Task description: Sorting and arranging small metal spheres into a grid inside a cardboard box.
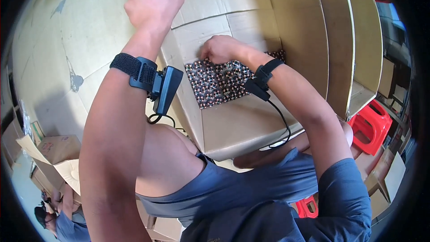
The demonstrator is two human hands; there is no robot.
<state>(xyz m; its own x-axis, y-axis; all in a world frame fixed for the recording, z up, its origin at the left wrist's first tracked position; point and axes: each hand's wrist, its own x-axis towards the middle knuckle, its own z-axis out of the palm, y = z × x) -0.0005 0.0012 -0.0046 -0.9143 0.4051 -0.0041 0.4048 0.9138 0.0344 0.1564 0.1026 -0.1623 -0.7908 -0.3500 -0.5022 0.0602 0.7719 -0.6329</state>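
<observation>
A deep, open cardboard box (242, 136) stands before me. Rows of small, shiny round pieces (215, 85), dark with silver and reddish tints, cover its bottom. My right hand (219, 50) reaches into the box, its fingers bent down at the far left corner of these rows. Whatever its fingertips hold is hidden. My left hand (152, 0) is up at the far left, beside the box's left wall and over a large pale cardboard surface (58, 54). Its fingers are curled, and I cannot make out what they close on. Black straps with devices circle both wrists.
Tall cardboard flaps (338, 40) rise along the right side. Beyond them is a red plastic stool (371, 127). Smaller cartons (58, 148) are at the lower left, near another person (67, 222). My legs flank the box's near side, and a thin cable hangs off each wrist device.
</observation>
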